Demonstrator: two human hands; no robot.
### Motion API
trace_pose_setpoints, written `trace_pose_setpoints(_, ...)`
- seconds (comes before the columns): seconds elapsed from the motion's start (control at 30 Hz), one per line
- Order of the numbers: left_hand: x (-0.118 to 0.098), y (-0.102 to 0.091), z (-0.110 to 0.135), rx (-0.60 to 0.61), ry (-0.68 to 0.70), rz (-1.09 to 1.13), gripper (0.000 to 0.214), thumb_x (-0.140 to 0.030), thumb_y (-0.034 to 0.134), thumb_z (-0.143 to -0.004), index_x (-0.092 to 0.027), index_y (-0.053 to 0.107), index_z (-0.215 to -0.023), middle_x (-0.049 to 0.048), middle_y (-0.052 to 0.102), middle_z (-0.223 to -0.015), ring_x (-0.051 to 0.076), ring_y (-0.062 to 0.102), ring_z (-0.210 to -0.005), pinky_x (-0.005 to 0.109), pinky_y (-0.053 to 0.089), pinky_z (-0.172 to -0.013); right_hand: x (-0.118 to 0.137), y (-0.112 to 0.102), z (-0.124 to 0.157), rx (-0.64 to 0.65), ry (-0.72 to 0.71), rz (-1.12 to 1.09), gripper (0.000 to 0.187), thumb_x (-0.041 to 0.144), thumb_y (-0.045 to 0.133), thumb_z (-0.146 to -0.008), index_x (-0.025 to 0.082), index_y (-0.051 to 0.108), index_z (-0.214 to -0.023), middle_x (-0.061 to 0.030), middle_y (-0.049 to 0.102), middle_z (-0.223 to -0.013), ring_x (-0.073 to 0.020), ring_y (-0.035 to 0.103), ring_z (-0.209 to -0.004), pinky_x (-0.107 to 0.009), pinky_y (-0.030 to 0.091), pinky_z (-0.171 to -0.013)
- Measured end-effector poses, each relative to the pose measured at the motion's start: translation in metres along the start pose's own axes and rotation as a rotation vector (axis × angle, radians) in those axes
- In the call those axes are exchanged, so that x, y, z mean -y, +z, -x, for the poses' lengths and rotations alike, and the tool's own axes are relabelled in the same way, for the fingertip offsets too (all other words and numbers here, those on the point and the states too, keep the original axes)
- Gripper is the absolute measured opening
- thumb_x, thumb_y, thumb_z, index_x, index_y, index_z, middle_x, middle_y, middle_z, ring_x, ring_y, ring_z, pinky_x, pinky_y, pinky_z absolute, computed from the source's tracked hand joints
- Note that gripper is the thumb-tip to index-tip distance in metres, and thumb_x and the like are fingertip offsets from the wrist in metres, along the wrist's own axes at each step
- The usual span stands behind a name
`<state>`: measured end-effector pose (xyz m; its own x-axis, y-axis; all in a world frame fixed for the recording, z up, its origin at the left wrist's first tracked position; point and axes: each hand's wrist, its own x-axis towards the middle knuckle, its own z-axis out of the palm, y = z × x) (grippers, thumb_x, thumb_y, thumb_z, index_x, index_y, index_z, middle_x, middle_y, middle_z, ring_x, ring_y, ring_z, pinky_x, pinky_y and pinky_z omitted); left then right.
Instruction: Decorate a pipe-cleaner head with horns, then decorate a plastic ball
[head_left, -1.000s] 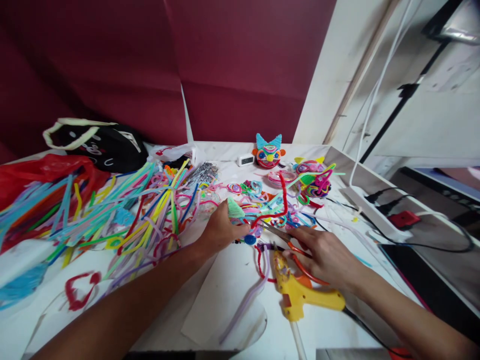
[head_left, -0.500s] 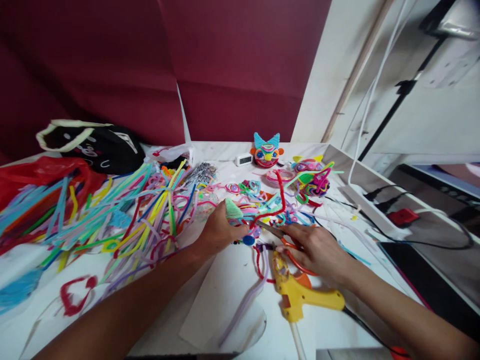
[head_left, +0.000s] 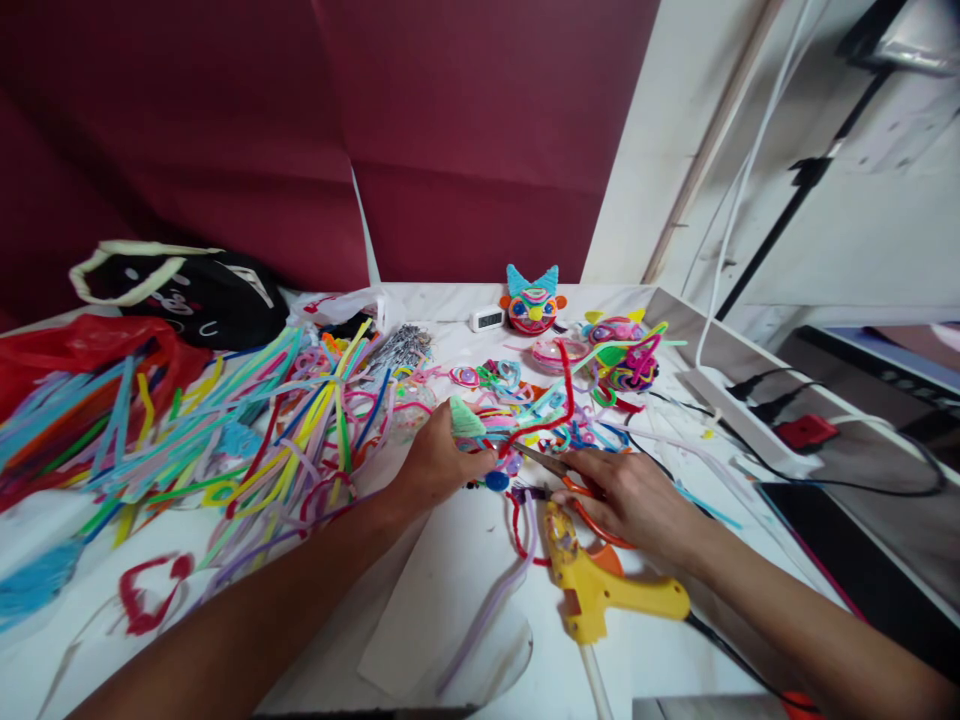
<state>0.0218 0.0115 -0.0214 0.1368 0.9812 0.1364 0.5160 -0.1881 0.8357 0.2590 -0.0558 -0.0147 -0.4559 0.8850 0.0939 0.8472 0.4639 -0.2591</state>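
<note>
My left hand [head_left: 436,465] is closed around a colourful pipe-cleaner figure, whose light green triangular ear [head_left: 466,418] rises above the thumb. Much of the figure is hidden by the hand. A bent red pipe cleaner [head_left: 567,390] stands up beside it. In my right hand [head_left: 637,490] are scissors [head_left: 546,461] with orange handles, their blades pointing left at the figure and the red pipe cleaner. Whether the tips touch anything I cannot tell. Just below the scissors lies a yellow hot glue gun [head_left: 589,585], with a glue stick coming out of its back.
Loose pipe cleaners [head_left: 300,420] spread over the left side. At the back stand a finished figure with blue ears [head_left: 532,305] and a small digital clock [head_left: 487,319]. A power strip [head_left: 750,425] with cables and a dark tablet-like slab [head_left: 832,540] lie right.
Almost nothing differs. Both hands, the figure and the scissors keep their places; the view has shifted very slightly.
</note>
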Motion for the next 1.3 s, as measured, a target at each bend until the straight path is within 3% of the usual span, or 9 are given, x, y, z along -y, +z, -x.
trace_pose_setpoints(0.47,0.000,0.000,0.000,0.013,-0.018,0.028,0.057,-0.032,0.070,-0.056,-0.015,0.060,-0.110,0.0066,0.066,-0.096,0.022,0.063,-0.082,0.034,0.052,-0.073,-0.001,0.004,-0.001,0.006,0.018,-0.062,0.039,0.045,0.041,-0.099,0.018,0.062,-0.117,-0.0078,0.072,-0.095,-0.0203,0.068,-0.080,-0.030,0.044,-0.067)
trace_pose_setpoints(0.73,-0.003,0.000,0.000,-0.007,-0.004,0.038,0.047,-0.029,0.070,-0.054,-0.016,0.061,-0.099,0.0058,0.067,-0.094,0.021,0.063,-0.082,0.034,0.053,-0.073,-0.004,0.011,-0.001,-0.008,0.018,0.010,0.039,0.049,0.039,-0.099,0.017,0.062,-0.095,-0.0057,0.070,-0.081,-0.0186,0.064,-0.069,-0.029,0.037,-0.060)
trace_pose_setpoints(1.0,-0.002,0.000,0.001,0.003,0.010,0.040,0.049,-0.031,0.070,-0.055,-0.016,0.060,-0.101,0.0072,0.066,-0.097,0.022,0.063,-0.084,0.035,0.052,-0.073,-0.010,0.021,-0.004,-0.113,-0.057,0.044,0.041,0.046,0.039,-0.100,0.016,0.064,-0.093,-0.0050,0.069,-0.073,-0.0159,0.061,-0.061,-0.028,0.029,-0.055)
trace_pose_setpoints(1.3,-0.001,-0.001,-0.001,0.034,0.012,0.070,0.052,-0.032,0.070,-0.056,-0.015,0.059,-0.104,0.0068,0.065,-0.098,0.022,0.063,-0.086,0.037,0.052,-0.079,-0.015,0.028,-0.009,-0.164,-0.093,0.042,0.038,0.042,0.040,-0.099,0.015,0.064,-0.083,-0.0039,0.065,-0.067,-0.0130,0.054,-0.054,-0.028,0.030,-0.055)
